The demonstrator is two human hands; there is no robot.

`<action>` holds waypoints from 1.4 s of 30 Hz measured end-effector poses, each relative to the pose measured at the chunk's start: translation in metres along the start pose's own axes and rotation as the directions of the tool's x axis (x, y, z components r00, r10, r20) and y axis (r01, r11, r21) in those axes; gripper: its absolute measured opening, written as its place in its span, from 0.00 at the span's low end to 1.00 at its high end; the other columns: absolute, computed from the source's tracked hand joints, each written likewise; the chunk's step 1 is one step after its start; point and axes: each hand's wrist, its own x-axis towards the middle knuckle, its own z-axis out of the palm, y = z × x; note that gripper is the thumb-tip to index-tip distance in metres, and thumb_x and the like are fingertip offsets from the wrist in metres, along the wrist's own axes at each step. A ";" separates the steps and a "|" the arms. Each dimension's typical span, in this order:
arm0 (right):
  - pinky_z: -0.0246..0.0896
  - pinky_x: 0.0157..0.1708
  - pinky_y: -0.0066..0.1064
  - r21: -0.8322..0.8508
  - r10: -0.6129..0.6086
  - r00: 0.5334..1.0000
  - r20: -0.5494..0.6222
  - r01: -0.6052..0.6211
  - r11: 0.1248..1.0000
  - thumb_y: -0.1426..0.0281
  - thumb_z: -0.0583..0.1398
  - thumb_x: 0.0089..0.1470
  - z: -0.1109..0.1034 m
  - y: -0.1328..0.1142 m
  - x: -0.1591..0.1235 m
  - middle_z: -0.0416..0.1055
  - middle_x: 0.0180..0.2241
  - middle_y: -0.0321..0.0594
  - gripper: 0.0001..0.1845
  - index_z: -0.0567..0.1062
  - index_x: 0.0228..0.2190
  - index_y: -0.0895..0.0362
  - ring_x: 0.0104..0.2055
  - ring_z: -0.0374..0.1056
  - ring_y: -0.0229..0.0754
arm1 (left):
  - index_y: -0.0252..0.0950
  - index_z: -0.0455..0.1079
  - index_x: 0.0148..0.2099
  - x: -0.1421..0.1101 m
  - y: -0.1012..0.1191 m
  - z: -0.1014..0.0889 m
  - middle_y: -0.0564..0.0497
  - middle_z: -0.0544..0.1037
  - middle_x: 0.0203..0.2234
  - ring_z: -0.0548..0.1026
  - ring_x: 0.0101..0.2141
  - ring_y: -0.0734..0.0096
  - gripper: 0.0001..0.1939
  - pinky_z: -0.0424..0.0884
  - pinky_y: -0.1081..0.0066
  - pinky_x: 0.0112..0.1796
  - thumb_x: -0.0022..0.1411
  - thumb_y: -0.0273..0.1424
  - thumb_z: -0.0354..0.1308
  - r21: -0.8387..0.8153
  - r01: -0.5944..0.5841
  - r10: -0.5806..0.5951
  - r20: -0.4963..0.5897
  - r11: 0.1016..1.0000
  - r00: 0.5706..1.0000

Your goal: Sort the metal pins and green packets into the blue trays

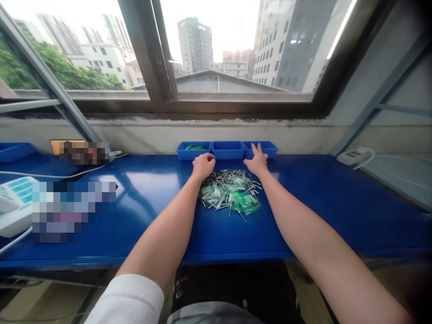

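Note:
On the blue tabletop (229,238) lies a heap of thin metal pins (227,177), with several greenish clear plastic bags (245,202) on top of it. My left hand (203,165) is curled closed at the heap's far left side, near the left blue bin (189,155); what its fingers hold, if anything, is hidden. Fingers spread, my right hand (258,162) reaches over the front edge of the right blue bin (272,152). Between them stands the middle blue bin (227,153). Some green plastic (194,147) shows inside the left bin.
A window (236,96) rises behind the table, with metal struts (76,114) at left and right. White cables (67,174) and a white device (16,202) lie to the left, beside blurred-out items. A white power strip (356,155) sits at the far right.

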 end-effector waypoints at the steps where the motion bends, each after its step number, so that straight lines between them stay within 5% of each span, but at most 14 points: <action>1: 0.51 0.51 0.54 -0.008 -0.007 1.000 0.004 0.007 1.000 0.70 0.61 0.38 0.000 0.000 0.000 0.42 0.65 0.45 0.45 0.56 0.60 0.52 0.58 0.48 0.63 | 0.40 0.75 0.40 0.000 0.000 0.000 0.51 0.80 0.36 0.74 0.41 0.63 0.13 0.67 0.68 0.44 0.54 0.31 0.52 0.003 0.004 -0.004 0.001 1.000 1.000; 5: 0.51 0.53 0.49 -0.010 -0.014 0.999 -0.046 0.014 1.000 0.71 0.61 0.39 -0.001 -0.001 -0.001 0.47 0.63 0.51 0.46 0.53 0.61 0.60 0.59 0.48 0.59 | 0.40 0.75 0.41 0.001 -0.001 -0.001 0.50 0.79 0.37 0.74 0.42 0.61 0.15 0.66 0.66 0.44 0.53 0.29 0.51 0.025 0.023 -0.023 0.014 0.999 1.000; 9: 0.52 0.53 0.43 0.028 -0.099 0.985 -0.138 0.104 0.994 0.73 0.58 0.41 -0.002 -0.001 -0.001 0.66 0.51 0.52 0.31 0.68 0.50 0.63 0.53 0.59 0.53 | 0.40 0.75 0.41 0.000 -0.002 -0.005 0.48 0.79 0.39 0.73 0.44 0.57 0.16 0.65 0.63 0.46 0.51 0.28 0.52 0.085 0.054 -0.059 0.063 0.995 0.996; 12: 0.60 0.44 0.36 0.090 -0.219 0.975 0.030 0.215 0.972 0.73 0.58 0.42 0.000 -0.004 -0.004 0.75 0.35 0.44 0.14 0.77 0.34 0.59 0.39 0.68 0.46 | 0.41 0.76 0.40 -0.001 -0.001 -0.005 0.47 0.79 0.39 0.72 0.45 0.54 0.15 0.64 0.61 0.47 0.50 0.29 0.53 0.126 0.050 -0.066 0.131 0.991 0.989; 17: 0.62 0.39 0.33 0.075 -0.391 0.878 0.275 0.386 0.919 0.69 0.60 0.44 0.007 -0.016 -0.013 0.76 0.30 0.41 0.07 0.79 0.27 0.56 0.34 0.69 0.43 | 0.41 0.77 0.37 -0.004 0.001 0.000 0.47 0.79 0.38 0.73 0.43 0.55 0.13 0.65 0.62 0.46 0.53 0.35 0.54 0.123 -0.088 0.054 0.255 0.988 0.965; 22: 0.62 0.37 0.33 0.016 -0.327 0.876 0.355 0.344 0.939 0.71 0.61 0.43 0.015 -0.021 -0.017 0.76 0.28 0.39 0.06 0.79 0.23 0.52 0.34 0.70 0.45 | 0.41 0.77 0.39 -0.007 0.002 0.006 0.45 0.77 0.39 0.72 0.42 0.56 0.15 0.66 0.63 0.45 0.54 0.39 0.53 0.185 -0.179 0.125 0.270 0.966 0.955; 28: 0.61 0.34 0.34 -0.040 -0.227 0.888 0.401 0.265 0.964 0.72 0.61 0.43 0.021 -0.023 -0.017 0.76 0.26 0.43 0.05 0.78 0.22 0.54 0.31 0.69 0.45 | 0.41 0.76 0.41 -0.008 0.003 0.009 0.44 0.75 0.38 0.71 0.43 0.55 0.17 0.65 0.60 0.45 0.54 0.39 0.53 0.213 -0.219 0.151 0.293 0.952 0.944; 35: 0.58 0.39 0.33 -0.002 -0.405 0.864 0.300 0.425 0.905 0.73 0.56 0.51 0.017 -0.030 -0.022 0.73 0.32 0.44 0.07 0.76 0.28 0.58 0.36 0.66 0.44 | 0.41 0.74 0.45 -0.012 0.011 0.004 0.47 0.76 0.40 0.71 0.44 0.59 0.17 0.64 0.63 0.47 0.57 0.39 0.52 0.154 -0.248 0.208 0.238 0.956 0.949; 42: 0.57 0.37 0.32 0.121 -0.438 0.846 0.302 0.422 0.899 0.72 0.54 0.52 0.011 -0.037 -0.025 0.71 0.30 0.41 0.07 0.73 0.27 0.58 0.34 0.64 0.41 | 0.40 0.75 0.40 -0.013 0.016 0.002 0.50 0.78 0.37 0.73 0.40 0.65 0.13 0.65 0.69 0.44 0.60 0.34 0.50 0.003 -0.375 0.367 0.206 0.927 0.907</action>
